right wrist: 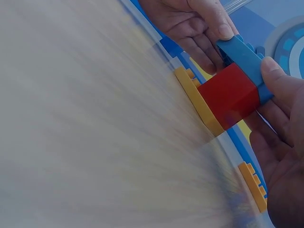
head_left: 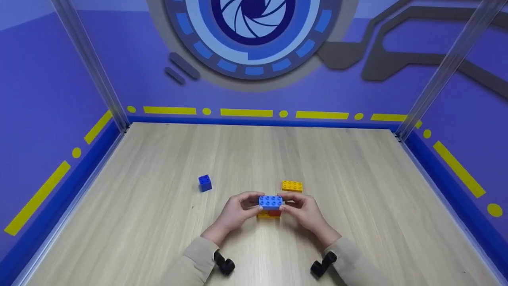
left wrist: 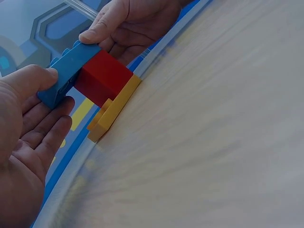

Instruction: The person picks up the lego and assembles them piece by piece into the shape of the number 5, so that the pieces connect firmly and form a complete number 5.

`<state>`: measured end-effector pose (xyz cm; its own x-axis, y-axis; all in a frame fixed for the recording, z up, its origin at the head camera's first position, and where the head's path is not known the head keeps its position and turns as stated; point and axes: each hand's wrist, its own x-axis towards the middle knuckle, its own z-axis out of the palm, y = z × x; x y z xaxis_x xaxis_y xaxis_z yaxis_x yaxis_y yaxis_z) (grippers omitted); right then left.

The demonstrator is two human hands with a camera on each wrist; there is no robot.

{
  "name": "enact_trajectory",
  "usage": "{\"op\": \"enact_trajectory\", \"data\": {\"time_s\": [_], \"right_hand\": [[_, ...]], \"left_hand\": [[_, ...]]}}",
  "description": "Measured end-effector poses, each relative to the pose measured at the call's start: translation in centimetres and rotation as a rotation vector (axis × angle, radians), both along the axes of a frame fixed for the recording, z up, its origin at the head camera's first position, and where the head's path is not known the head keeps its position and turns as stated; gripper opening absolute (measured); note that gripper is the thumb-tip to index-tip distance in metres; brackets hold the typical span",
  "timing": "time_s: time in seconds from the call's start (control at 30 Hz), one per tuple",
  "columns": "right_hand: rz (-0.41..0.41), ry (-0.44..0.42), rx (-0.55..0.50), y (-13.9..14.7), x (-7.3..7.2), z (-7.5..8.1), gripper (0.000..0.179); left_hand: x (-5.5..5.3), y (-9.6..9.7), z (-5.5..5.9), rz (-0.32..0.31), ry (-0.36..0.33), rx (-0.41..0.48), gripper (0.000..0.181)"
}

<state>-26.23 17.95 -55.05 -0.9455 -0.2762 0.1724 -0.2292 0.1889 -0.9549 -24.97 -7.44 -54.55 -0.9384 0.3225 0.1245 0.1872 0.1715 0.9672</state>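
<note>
A light blue building brick (head_left: 270, 202) lies across the top of a red brick (right wrist: 230, 92), overhanging it on the left side. Under the red one, a thin yellow brick (left wrist: 114, 111) rests on the table, with some of its studs showing at the left. My left hand (head_left: 234, 212) pinches the blue brick's left end between thumb and fingers. At the other end, my right hand (head_left: 307, 212) grips the same brick, its thumb (right wrist: 273, 71) near the top edge. From the head view, the blue brick hides most of the red one.
A dark blue cube-shaped brick (head_left: 205, 183) stands on the table left of the hands. Just beyond the right hand lies another thin yellow brick (head_left: 292, 186). Printed purple panels (head_left: 254, 99) wall in the wooden table (head_left: 158, 178) at the back and sides.
</note>
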Motion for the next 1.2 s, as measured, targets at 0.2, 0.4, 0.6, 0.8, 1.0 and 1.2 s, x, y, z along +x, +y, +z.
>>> {"op": "enact_trajectory", "data": {"time_s": [0.2, 0.4, 0.6, 0.8, 1.0, 1.2], "right_hand": [[0.011, -0.002, -0.002, 0.03, 0.16, -0.05, 0.035], [0.002, 0.008, -0.003, 0.10, 0.05, -0.04, 0.035], [0.002, -0.001, -0.007, 0.16, -0.22, 0.09, 0.033], [-0.007, 0.002, 0.011, 0.19, -0.23, 0.08, 0.033], [-0.018, -0.001, 0.003, 0.15, 0.08, -0.14, 0.035], [-0.013, 0.029, -0.001, 0.05, 0.06, -0.36, 0.039]], "left_hand": [[0.00, 0.09, -0.19, 0.000, -0.002, -0.002, 0.035], [-0.06, 0.22, 0.03, -0.009, 0.001, 0.013, 0.036], [-0.09, 0.20, 0.31, -0.010, 0.004, 0.013, 0.036], [-0.13, 0.16, 0.26, -0.015, 0.019, 0.018, 0.037], [-0.09, 0.15, 0.06, -0.014, 0.003, 0.013, 0.036], [-0.21, 0.09, -0.10, -0.010, 0.019, 0.025, 0.037]]}}
